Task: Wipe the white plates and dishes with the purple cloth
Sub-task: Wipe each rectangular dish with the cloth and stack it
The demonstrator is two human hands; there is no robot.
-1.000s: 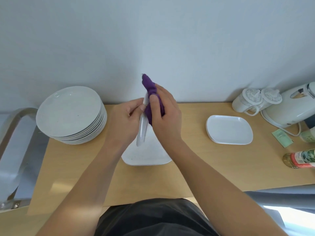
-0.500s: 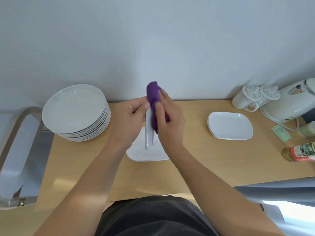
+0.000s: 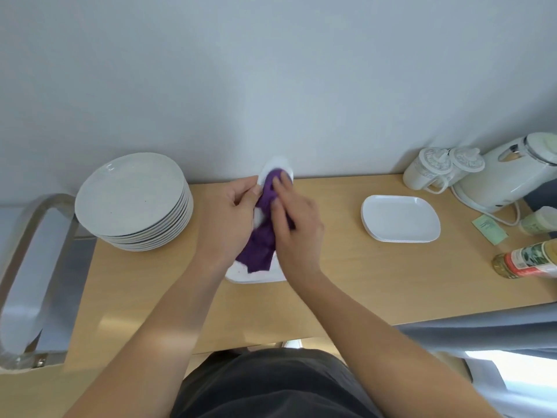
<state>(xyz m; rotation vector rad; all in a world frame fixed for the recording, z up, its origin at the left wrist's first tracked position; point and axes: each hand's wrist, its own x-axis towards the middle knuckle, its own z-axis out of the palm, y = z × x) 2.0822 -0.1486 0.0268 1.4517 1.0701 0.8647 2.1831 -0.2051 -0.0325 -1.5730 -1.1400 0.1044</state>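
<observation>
- Left hand (image 3: 230, 217): grip closed on the left edge of the held dish (image 3: 278, 165), thumb toward the viewer, so that the dish stands tilted up on edge above the tabletop (image 3: 331, 285).
- Right hand (image 3: 298, 229): grip closed on the cloth (image 3: 260, 239), fingers pressing it against the face of the held dish.
- Cloth: purple, bunched between the two hands; its upper end lies on the held dish, and its lower end hangs down over the lower dish (image 3: 256, 278).
- Held dish: white; only its top rim and a small patch beside the left thumb show past the cloth and hands.
- Lower dish: white, flat on the tabletop, directly under the hands.
- Plates (image 3: 132, 200): a stack of round white plates at the left, near the wall.
- Right dishes (image 3: 401, 218): a low stack of white rectangular dishes, well apart to the right of the hands.
- Far right: two lidded cups (image 3: 437, 173), a white kettle (image 3: 512, 176), a green packet (image 3: 489, 226) and a bottle (image 3: 527, 260) lying on its side.
</observation>
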